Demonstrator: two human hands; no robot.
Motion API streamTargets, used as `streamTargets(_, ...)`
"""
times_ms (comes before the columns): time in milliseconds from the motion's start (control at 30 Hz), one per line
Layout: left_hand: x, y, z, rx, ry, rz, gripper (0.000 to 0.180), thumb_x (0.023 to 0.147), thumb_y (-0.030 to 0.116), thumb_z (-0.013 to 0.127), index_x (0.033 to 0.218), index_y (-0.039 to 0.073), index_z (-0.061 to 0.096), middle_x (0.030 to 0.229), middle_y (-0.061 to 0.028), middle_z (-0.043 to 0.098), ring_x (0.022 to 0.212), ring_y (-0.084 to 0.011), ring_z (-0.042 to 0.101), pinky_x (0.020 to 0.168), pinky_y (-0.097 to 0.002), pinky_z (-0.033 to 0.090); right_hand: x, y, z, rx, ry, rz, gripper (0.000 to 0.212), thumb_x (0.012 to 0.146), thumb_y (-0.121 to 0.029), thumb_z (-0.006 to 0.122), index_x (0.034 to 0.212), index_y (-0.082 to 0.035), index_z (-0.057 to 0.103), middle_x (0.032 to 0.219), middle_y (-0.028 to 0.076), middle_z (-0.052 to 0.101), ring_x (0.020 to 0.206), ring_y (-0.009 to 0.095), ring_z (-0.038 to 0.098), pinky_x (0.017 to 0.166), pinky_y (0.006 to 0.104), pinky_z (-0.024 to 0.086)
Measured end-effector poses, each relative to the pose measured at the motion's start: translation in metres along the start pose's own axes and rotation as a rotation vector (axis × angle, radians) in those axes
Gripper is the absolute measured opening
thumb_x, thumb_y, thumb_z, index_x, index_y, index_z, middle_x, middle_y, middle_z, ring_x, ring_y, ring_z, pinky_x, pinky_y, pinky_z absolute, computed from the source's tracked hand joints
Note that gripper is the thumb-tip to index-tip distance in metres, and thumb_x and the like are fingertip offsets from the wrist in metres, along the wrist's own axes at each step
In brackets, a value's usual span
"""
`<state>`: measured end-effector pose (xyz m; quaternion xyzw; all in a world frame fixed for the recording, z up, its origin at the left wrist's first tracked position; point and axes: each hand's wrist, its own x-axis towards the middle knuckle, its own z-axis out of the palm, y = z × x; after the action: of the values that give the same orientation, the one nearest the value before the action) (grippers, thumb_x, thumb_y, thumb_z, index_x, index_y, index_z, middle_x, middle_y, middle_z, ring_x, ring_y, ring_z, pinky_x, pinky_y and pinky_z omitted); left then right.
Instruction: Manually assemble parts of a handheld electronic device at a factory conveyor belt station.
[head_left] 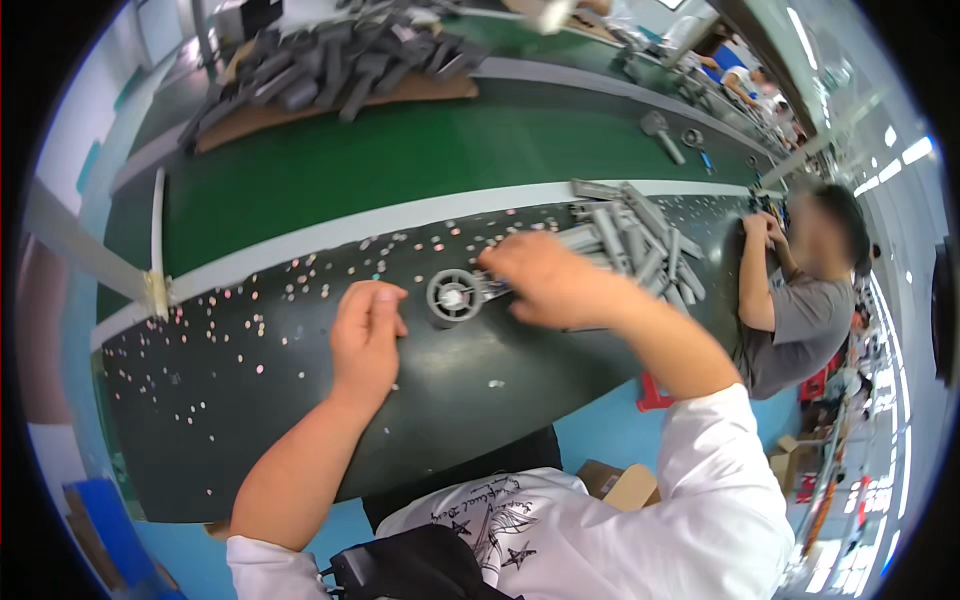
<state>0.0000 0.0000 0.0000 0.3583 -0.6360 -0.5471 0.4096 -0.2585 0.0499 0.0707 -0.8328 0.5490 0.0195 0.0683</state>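
Observation:
A grey round housing (pixel 435 300) with a spoked ring and a pale centre stands on the dark worktable (pixel 450 400) between my hands. To its left is my left hand (pixel 368 330), fingers curled in and thumb pressed along them; whatever they may hold is hidden. My right hand (pixel 545 280) reaches over from the right, slightly blurred, its bent fingers pointing down beside the housing. Small shiny parts (pixel 494 289) show under those fingers, too unclear to name. Behind my right hand lies a pile of long grey plastic pieces (pixel 640 240).
Many small pale round bits (pixel 255 325) are scattered over the table's left and far side. Beyond a white rail runs a green conveyor belt (pixel 350 170); past it lies a heap of dark grey parts (pixel 340 60) on cardboard. A co-worker (pixel 810 300) sits at the right.

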Motion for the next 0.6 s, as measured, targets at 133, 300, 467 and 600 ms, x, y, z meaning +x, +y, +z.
streamTargets(133, -0.008, -0.003, -0.006, -0.071, 0.153, 0.039, 0.036, 0.100, 0.021, 0.049, 0.132, 0.003, 0.047, 0.121, -0.0104, 0.055, 0.100, -0.0156, 0.057, 0.079, -0.0281, 0.049, -0.017, -0.050, 0.030, 0.115, 0.381, 0.098, 0.045, 0.079, -0.021, 0.067, 0.119, -0.004, 0.056, 0.096, 0.012, 0.060, 0.097, 0.030, 0.057, 0.083, 0.0431, 0.046)
streamTargets(300, -0.085, 0.057, 0.031, -0.305, 0.261, -0.084, 0.054, 0.103, 0.036, 0.043, 0.141, -0.001, 0.035, 0.138, -0.0138, 0.045, 0.121, -0.0239, 0.048, 0.099, -0.0409, 0.042, -0.072, -0.122, 0.040, 0.737, 0.602, 0.413, 0.047, 0.089, -0.021, 0.062, 0.128, 0.002, 0.047, 0.104, 0.020, 0.057, 0.096, 0.039, 0.057, 0.080, 0.0447, 0.048)
streamTargets(467, -0.138, 0.042, 0.076, -0.659, -0.071, -0.276, 0.053, 0.104, 0.039, 0.034, 0.137, -0.002, 0.039, 0.134, -0.0164, 0.049, 0.125, -0.0269, 0.047, 0.105, -0.0413, 0.039, -0.096, -0.177, 0.068, 0.849, 0.666, 0.353, 0.062, 0.084, -0.008, 0.057, 0.140, 0.005, 0.031, 0.120, 0.028, 0.050, 0.109, 0.045, 0.052, 0.091, 0.0452, 0.045)
streamTargets(600, -0.142, 0.046, 0.084, -0.592, 0.001, -0.243, 0.048, 0.105, 0.036, 0.034, 0.132, -0.002, 0.043, 0.123, -0.0156, 0.056, 0.120, -0.0266, 0.052, 0.105, -0.0412, 0.039, -0.112, -0.184, 0.075, 0.841, 0.764, 0.147, 0.062, 0.082, -0.006, 0.063, 0.137, 0.003, 0.037, 0.127, 0.025, 0.050, 0.117, 0.039, 0.051, 0.098, 0.0440, 0.043)
